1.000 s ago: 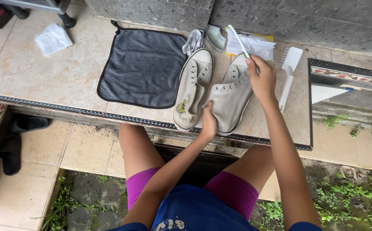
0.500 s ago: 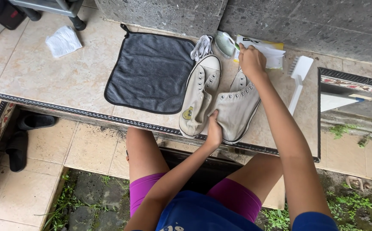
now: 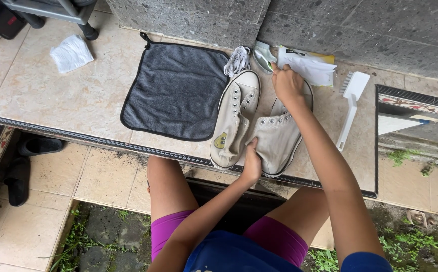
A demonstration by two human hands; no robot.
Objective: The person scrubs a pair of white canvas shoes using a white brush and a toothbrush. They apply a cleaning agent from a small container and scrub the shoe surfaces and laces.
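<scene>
my left hand pinches the heel edge of the right-side shoe, pinning it to the tabletop. my right hand is closed at its toe, contents unclear. second shoe touches alongside; brush lies right of it.

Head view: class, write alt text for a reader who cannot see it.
A person's left hand grips the heel of a white sneaker while the right hand rests over its toe. A second sneaker, grey cloth and white brush lie alongside on the tiled ledge.
</scene>
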